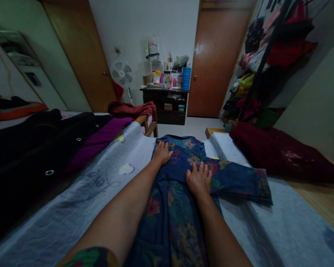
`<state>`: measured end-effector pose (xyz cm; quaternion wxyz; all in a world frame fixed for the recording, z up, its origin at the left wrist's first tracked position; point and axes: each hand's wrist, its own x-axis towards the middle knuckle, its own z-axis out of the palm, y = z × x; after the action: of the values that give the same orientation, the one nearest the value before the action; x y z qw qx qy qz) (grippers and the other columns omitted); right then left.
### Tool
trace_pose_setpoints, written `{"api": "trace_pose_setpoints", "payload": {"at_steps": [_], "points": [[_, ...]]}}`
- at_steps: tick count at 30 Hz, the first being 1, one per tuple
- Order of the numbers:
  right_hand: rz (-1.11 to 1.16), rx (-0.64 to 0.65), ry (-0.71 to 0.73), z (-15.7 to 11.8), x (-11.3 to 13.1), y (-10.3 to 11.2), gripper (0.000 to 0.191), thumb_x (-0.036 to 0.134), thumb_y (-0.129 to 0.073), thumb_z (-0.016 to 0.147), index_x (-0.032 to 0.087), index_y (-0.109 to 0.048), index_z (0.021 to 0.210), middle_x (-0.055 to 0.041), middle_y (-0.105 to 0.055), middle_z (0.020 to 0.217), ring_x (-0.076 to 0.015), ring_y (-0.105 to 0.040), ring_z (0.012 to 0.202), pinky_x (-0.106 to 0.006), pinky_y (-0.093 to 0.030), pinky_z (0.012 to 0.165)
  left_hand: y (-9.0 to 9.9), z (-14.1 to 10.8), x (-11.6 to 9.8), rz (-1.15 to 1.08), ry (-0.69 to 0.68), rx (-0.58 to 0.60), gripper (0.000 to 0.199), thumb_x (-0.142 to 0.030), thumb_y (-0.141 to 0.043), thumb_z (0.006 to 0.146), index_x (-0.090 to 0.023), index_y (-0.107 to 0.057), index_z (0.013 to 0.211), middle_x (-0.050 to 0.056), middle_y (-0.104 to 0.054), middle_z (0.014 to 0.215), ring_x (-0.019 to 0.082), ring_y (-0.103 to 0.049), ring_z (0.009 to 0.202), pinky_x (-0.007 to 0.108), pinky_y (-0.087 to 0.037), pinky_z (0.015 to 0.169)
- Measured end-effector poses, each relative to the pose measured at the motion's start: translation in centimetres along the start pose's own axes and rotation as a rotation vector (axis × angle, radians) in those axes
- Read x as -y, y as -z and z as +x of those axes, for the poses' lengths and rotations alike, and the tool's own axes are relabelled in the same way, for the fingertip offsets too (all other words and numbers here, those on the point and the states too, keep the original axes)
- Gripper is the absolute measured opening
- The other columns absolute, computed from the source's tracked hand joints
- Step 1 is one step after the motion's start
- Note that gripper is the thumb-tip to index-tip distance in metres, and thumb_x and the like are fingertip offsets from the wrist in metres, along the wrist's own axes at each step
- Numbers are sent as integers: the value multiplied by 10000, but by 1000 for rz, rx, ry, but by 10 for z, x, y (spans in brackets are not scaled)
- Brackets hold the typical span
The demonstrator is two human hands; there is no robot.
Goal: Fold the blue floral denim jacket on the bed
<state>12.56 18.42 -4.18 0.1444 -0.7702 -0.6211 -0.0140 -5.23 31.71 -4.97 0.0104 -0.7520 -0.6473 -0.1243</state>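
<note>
A dark blue floral jacket point(178, 207) lies spread on a pale blue bed sheet point(100, 196), its collar end away from me. One sleeve point(236, 178) stretches out to the right. Near the collar, my left hand point(163, 152) rests flat on the cloth with its fingers stretched out. My right hand point(199, 178) presses palm down where that sleeve crosses the jacket's body, fingers spread. Neither hand grips anything. My forearms hide parts of the jacket's sides, and its lower end runs out of view.
Black and purple clothing point(80, 148) lies along the left. A folded dark red garment point(286, 152) is at the right edge. Beyond the bed stand a white fan point(122, 74) and a dark cabinet point(167, 115). Bags point(289, 44) hang at the upper right.
</note>
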Motion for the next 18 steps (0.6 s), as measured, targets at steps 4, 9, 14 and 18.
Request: {"api": "trace_pose_setpoints", "payload": {"at_steps": [4,9,14,18], "points": [[5,14,-5,1,0,0,527,386,-438,928,204,-497,1420,-187,-376,1521,-350,-289,1420,-523,-163,1123,-1,10,2,25,16,97,700,-524,-346,943,-66,-310,1471,192,-275,1576,310,-221,1465,436,-221,1171],[22,35,-18,1,0,0,537,387,-437,927,199,-488,1427,-180,-366,1528,-352,-280,1424,-527,-166,1122,2,20,7,37,15,199,658,-554,-306,945,-150,-362,1461,130,-272,1591,290,-211,1471,457,-244,1159],[31,23,-21,1,0,0,535,379,-441,919,198,-493,1421,-180,-367,1528,-350,-285,1422,-527,-172,1122,0,20,9,33,22,193,627,-530,-259,964,-181,-337,1479,109,-259,1600,269,-208,1475,454,-251,1158],[42,12,-29,2,1,0,530,368,-457,909,198,-505,1409,-178,-375,1523,-346,-292,1418,-529,-161,1127,-4,14,8,32,17,122,654,-552,-259,958,-166,-350,1477,114,-274,1594,277,-216,1472,446,-246,1163]]}}
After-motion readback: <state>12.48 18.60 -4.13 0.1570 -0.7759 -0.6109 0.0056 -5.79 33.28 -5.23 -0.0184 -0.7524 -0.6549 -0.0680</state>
